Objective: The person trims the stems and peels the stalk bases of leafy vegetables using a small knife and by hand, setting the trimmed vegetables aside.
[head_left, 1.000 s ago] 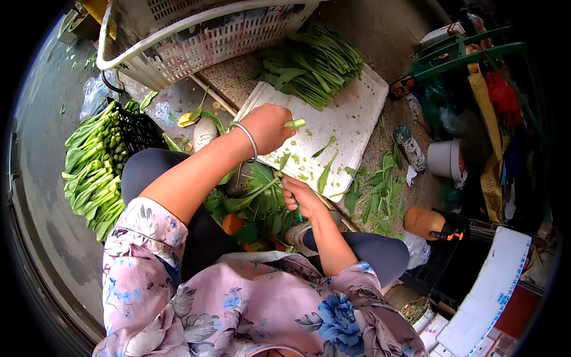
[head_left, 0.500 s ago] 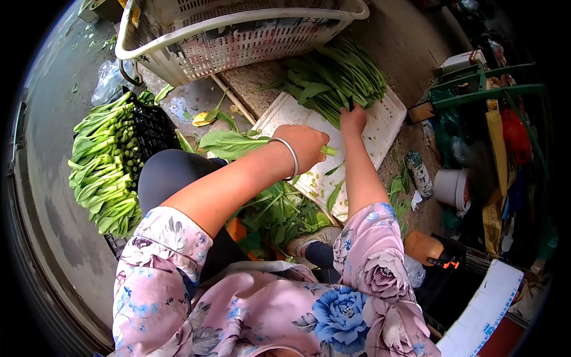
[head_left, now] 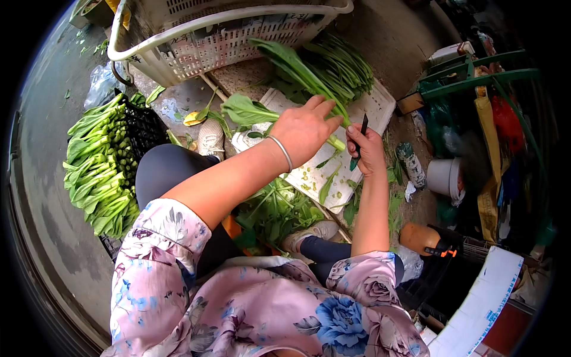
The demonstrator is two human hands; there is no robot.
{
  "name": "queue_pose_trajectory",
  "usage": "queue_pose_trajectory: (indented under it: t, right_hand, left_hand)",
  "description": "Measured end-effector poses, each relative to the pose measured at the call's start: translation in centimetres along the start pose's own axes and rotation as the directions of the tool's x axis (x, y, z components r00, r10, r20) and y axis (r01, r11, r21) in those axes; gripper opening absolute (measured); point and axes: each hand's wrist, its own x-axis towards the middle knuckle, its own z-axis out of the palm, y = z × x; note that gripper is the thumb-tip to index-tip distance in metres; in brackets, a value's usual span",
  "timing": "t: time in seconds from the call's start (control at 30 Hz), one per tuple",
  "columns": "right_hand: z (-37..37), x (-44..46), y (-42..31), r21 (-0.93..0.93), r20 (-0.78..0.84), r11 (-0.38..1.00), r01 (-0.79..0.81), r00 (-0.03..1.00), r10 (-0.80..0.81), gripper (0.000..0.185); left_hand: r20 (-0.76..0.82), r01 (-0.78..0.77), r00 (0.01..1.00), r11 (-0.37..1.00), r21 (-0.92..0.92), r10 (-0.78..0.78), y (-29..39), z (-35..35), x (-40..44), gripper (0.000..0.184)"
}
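Clock read from left hand (head_left: 303, 134). Left hand clamped on stalk (head_left: 247, 111): leaf out toward 10, butt between 3 and 4, over white board (head_left: 380, 107). Its fingers also on a second stalk (head_left: 300, 70), leaf toward 11, lower end beside right hand (head_left: 370, 152). Right hand, between 3 and 4, closed round knife (head_left: 364, 125), dark blade up; cannot tell if thumb touches second stalk. Greens pile (head_left: 348, 68) on board at 1. Crate (head_left: 220, 50) at 11. Stacked greens (head_left: 101, 169) at 9, beside black basket (head_left: 143, 125). Loose leaves (head_left: 276, 211) near 7.
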Motion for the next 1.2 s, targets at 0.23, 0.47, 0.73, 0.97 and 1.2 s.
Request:
queue_pose_trajectory:
  t: [0.23, 0.47, 0.73, 0.97, 1.2]
  right_hand:
    - [2.5, -4.6, 1.1, 0.241, -0.075, 0.961, 0.136, 0.990, -0.121, 0.021]
    - [5.3, -5.4, 2.6, 0.423, 0.065, 0.901, 0.098, 0.988, -0.139, 0.027]
    - [4.4, -5.6, 11.5, 0.371, 0.265, 0.833, -0.411, 0.906, 0.330, 0.025]
    - [1.5, 2.4, 13.3, 0.189, -0.298, 0.943, -0.274, 0.899, 0.321, 0.027]
    - [-2.2, 15.5, 10.9, 0.575, -0.334, 0.807, -0.135, 0.861, 0.383, 0.019]
  left_hand:
    - [0.115, 0.055, 0.993, 0.985, -0.166, -0.036, 0.2, -0.1, 0.8, 0.029]
    - [0.414, 0.342, 0.899, 0.817, -0.463, -0.142, -1.0, 0.1, 1.2, 0.035]
    - [0.508, 0.365, 0.861, 0.717, -0.593, -0.018, -2.9, -1.2, 0.5, 0.031]
    - [0.407, 0.306, 0.910, 0.788, -0.534, -0.078, -3.9, -0.6, -0.8, 0.027]
    - [0.541, 0.336, 0.824, 0.914, -0.227, -0.168, -2.7, -0.4, -0.8, 0.034]
